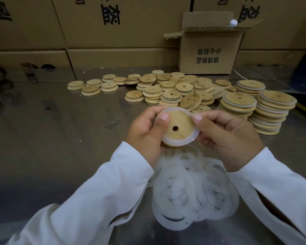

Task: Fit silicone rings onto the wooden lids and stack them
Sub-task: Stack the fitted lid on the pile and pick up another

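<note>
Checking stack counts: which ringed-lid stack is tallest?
The rightmost stack: visibly more layers than the middle stack or the back stack.

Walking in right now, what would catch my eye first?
At centre, the left hand and right hand hold a wooden lid, fitting a silicone ring round its rim. A heap of loose rings lies beneath them; finished stacks stand at the right, bare lids scattered behind.

Small open carton, front face: two lines of black print, upside down, read 玻璃制品 and 小心轻放. Large cartons stacked behind: big black Chinese characters, also upside down and cropped, not reliably legible.
</note>
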`<move>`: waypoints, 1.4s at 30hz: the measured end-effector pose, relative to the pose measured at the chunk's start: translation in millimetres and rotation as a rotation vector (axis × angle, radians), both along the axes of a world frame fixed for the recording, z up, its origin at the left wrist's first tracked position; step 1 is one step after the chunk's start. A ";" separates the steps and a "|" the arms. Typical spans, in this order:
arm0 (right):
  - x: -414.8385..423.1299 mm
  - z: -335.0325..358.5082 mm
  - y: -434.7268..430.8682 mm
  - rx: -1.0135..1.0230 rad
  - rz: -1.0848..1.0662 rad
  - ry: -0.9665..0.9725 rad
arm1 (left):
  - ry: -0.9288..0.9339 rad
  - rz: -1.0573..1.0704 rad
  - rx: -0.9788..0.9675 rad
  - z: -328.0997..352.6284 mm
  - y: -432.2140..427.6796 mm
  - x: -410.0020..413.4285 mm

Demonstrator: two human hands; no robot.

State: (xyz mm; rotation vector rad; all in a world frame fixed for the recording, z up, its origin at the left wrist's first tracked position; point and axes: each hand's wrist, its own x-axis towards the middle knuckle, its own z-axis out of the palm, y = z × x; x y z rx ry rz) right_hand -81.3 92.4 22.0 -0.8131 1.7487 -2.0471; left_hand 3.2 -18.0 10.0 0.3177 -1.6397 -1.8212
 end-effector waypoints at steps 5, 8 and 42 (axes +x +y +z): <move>8.7 -0.1 -2.5 0.020 -0.051 0.102 | 0.001 0.034 0.044 0.1 -2.0 -0.5; 9.0 -2.2 -3.3 0.052 -0.098 0.127 | 0.007 0.034 0.070 -1.0 -1.3 -1.4; 3.1 -8.5 0.2 0.194 -0.188 0.379 | -0.144 -0.024 -0.034 -0.7 -15.0 4.0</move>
